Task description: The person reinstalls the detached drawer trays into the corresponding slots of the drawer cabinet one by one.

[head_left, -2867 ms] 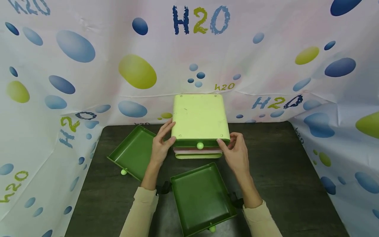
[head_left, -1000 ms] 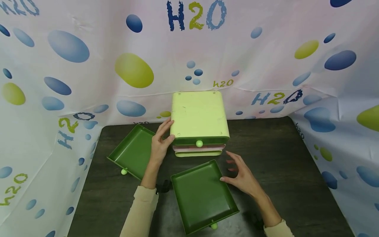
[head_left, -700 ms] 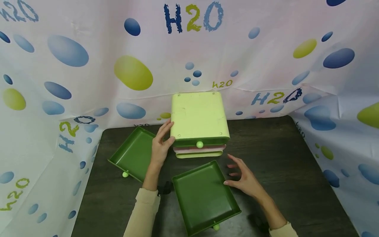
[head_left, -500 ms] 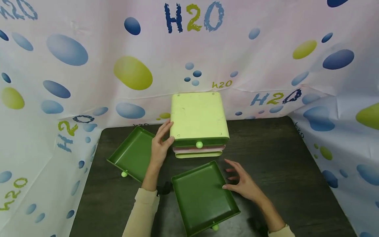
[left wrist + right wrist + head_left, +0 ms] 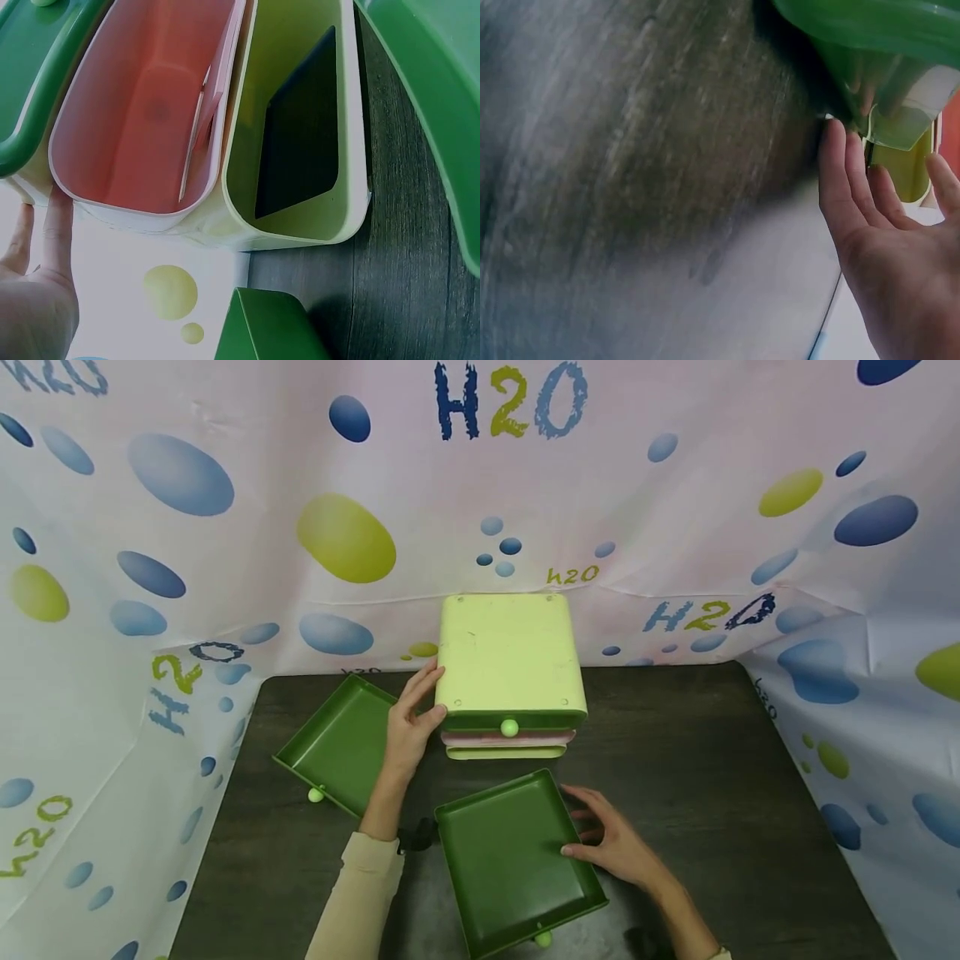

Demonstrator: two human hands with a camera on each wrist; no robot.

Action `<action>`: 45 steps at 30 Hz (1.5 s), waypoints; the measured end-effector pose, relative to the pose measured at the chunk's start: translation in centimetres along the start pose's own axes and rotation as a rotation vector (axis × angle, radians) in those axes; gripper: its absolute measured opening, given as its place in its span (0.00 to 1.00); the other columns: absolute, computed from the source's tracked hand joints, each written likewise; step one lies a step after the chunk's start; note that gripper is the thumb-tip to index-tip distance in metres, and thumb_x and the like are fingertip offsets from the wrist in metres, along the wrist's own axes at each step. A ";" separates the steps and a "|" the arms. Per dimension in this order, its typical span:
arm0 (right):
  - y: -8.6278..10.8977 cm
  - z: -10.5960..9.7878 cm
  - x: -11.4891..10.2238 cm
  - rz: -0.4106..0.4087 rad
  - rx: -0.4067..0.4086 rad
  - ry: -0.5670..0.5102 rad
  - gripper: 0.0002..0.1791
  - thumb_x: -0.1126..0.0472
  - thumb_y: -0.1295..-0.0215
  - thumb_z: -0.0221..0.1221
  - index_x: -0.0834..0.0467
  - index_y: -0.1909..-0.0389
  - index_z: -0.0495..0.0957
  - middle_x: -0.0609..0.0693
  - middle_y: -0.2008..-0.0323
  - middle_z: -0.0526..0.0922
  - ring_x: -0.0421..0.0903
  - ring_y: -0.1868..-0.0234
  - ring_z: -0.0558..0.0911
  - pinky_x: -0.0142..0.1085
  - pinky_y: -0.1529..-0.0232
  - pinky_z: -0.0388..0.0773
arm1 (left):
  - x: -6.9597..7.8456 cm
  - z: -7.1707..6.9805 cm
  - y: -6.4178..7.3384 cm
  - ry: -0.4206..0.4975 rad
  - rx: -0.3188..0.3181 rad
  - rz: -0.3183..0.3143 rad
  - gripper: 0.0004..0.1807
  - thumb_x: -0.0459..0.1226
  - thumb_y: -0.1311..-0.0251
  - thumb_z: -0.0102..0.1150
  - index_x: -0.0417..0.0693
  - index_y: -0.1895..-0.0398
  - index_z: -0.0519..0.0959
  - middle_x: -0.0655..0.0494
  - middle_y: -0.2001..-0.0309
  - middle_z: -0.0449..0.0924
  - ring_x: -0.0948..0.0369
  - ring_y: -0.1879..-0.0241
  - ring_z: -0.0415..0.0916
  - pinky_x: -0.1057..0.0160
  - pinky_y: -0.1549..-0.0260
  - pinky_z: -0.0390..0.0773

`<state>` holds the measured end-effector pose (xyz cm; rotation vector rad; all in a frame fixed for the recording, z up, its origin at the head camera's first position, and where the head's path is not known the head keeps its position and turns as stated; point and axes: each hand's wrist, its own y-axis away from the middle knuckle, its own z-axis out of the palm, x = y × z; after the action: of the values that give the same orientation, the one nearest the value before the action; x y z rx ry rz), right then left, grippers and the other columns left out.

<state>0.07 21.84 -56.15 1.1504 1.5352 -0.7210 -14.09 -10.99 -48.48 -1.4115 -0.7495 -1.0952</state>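
A stacked drawer unit [image 5: 512,652] stands at the table's back, its light yellow-green top section holding a green drawer with a round knob [image 5: 509,727]. Below it, the pink housing [image 5: 150,135] and the yellow-green housing [image 5: 244,150] gape without drawers in the left wrist view. My left hand [image 5: 408,727] rests against the unit's left side, fingers extended. In front lies a loose green drawer [image 5: 517,860]. My right hand [image 5: 618,847] is at its right edge, thumb over the rim and fingers outside; the right wrist view [image 5: 900,232] shows the hand spread, not gripping.
Another green drawer [image 5: 341,747] lies askew on the dark table [image 5: 697,777], left of the unit and partly behind my left arm. A patterned white sheet [image 5: 420,468] hangs behind the table and along both sides.
My right hand has left the unit's front right corner and come down and toward the loose front drawer's right edge. My left hand stays on the unit, and the drawers stay put.
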 end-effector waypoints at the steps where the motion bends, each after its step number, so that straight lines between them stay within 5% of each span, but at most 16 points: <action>1: 0.0 0.1 0.1 0.004 -0.004 0.002 0.45 0.60 0.42 0.72 0.50 0.25 0.60 0.61 0.31 0.61 0.66 0.40 0.73 0.47 0.54 0.81 | -0.5 -0.1 0.0 -0.002 0.002 0.009 0.26 0.24 0.34 0.56 0.33 0.32 0.69 0.44 0.26 0.59 0.53 0.30 0.62 0.65 0.49 0.79; 11: 0.6 0.5 0.2 0.143 -0.043 0.011 0.43 0.56 0.40 0.71 0.43 0.26 0.62 0.55 0.35 0.68 0.60 0.42 0.75 0.39 0.57 0.81 | 0.2 0.2 0.1 -0.017 0.004 -0.026 0.28 0.18 0.36 0.51 0.29 0.32 0.67 0.38 0.26 0.56 0.56 0.30 0.62 0.67 0.49 0.78; 18: 0.6 0.4 0.4 0.126 -0.053 0.025 0.43 0.55 0.40 0.71 0.43 0.25 0.62 0.56 0.33 0.67 0.58 0.44 0.76 0.39 0.59 0.81 | 2.5 0.9 0.1 -0.041 0.011 -0.015 0.26 0.18 0.37 0.51 0.23 0.34 0.66 0.32 0.27 0.56 0.60 0.33 0.65 0.69 0.50 0.78; 37: 0.9 -0.4 0.6 0.126 -0.216 -0.110 0.48 0.63 0.37 0.68 0.49 0.21 0.53 0.66 0.28 0.60 0.54 0.51 0.84 0.44 0.63 0.85 | 2.6 0.9 0.2 -0.028 0.005 -0.025 0.26 0.20 0.36 0.52 0.24 0.33 0.66 0.33 0.27 0.56 0.57 0.32 0.63 0.67 0.49 0.78; 45: 1.4 -0.6 0.8 0.068 -0.262 -0.171 0.37 0.67 0.31 0.60 0.56 0.23 0.58 0.69 0.41 0.76 0.51 0.54 0.86 0.45 0.63 0.85 | 2.3 0.8 0.2 -0.050 0.010 -0.016 0.26 0.20 0.35 0.52 0.25 0.33 0.66 0.32 0.27 0.56 0.58 0.32 0.63 0.69 0.50 0.78</action>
<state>1.15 23.13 -56.61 0.9172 1.3932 -0.5390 -12.95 -10.60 -46.43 -1.4317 -0.8021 -1.0701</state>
